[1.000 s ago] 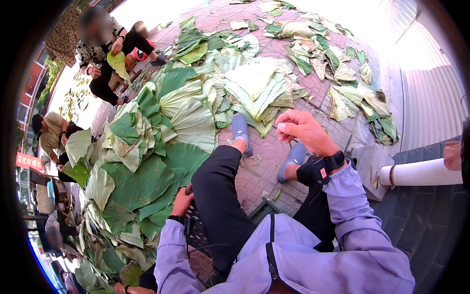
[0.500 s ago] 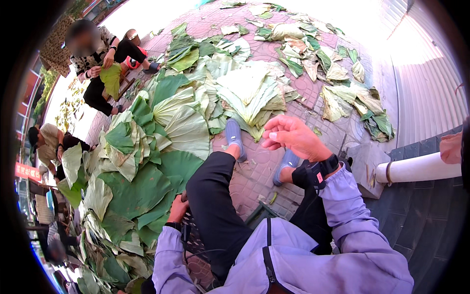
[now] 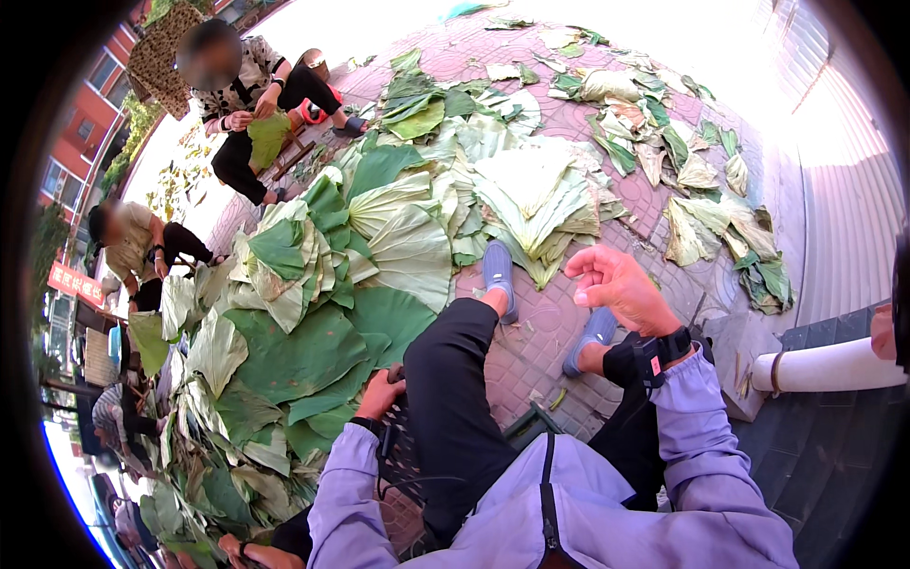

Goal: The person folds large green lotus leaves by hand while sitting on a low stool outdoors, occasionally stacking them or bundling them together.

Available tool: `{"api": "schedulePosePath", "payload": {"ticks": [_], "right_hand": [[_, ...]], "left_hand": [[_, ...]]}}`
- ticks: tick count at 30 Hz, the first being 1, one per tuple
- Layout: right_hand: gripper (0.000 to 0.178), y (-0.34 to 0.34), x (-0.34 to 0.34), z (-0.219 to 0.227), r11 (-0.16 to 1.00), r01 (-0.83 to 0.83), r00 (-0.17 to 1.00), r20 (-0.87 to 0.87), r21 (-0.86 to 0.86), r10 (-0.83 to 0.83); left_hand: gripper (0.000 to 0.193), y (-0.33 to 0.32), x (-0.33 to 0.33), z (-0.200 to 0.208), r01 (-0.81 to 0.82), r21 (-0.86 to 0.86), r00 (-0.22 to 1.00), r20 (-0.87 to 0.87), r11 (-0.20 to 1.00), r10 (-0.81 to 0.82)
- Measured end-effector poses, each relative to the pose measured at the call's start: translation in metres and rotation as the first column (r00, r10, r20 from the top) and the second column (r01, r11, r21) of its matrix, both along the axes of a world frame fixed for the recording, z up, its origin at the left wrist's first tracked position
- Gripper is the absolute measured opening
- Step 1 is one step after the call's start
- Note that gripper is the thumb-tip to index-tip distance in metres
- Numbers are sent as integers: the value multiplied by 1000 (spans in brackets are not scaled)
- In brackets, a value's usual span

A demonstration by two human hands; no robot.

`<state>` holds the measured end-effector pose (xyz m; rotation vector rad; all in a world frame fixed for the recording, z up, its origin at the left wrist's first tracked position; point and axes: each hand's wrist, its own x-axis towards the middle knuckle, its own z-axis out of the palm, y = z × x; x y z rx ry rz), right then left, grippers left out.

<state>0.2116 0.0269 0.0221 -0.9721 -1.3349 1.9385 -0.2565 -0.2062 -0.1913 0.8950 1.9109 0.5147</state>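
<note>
My right hand (image 3: 621,289) is raised in front of my right knee, above the blue shoe (image 3: 592,334). Its fingers curl loosely, thumb and forefinger apart, with nothing between them. Low beside my left thigh, my left hand (image 3: 381,394) is closed around something small and dark, mostly hidden by the fingers. Just left of it lie broad green lotus leaves (image 3: 289,356), spread and overlapping. Beyond my feet, a stack of pale lotus leaves (image 3: 536,194) rests on the paving, pale undersides up. Another folded bunch of leaves (image 3: 280,256) sits on the pile at left.
Two people (image 3: 251,95) (image 3: 142,242) sit across the pile at left; the farther one holds a leaf (image 3: 269,140). Another person's hand (image 3: 256,555) shows at the lower left. Withered leaves (image 3: 701,180) lie at far right, near a white pipe (image 3: 834,368) and a stone block (image 3: 739,365).
The view has swung left, so the scene sits farther right. Another person's hand has come into sight at the lower left. My hands keep nearly the same pose.
</note>
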Motion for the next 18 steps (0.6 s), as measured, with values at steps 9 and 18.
{"api": "schedulePosePath", "payload": {"ticks": [9,18], "right_hand": [[44,-2,-1,-2,999,39,999,9,17,-40],[36,-5,0,-9,999,48,998,-38,-8,-48]], "left_hand": [[54,3,10,20,80,43,997,-7,996,-79],[60,-3,-2,-1,55,-36,998,10,998,-55]]}}
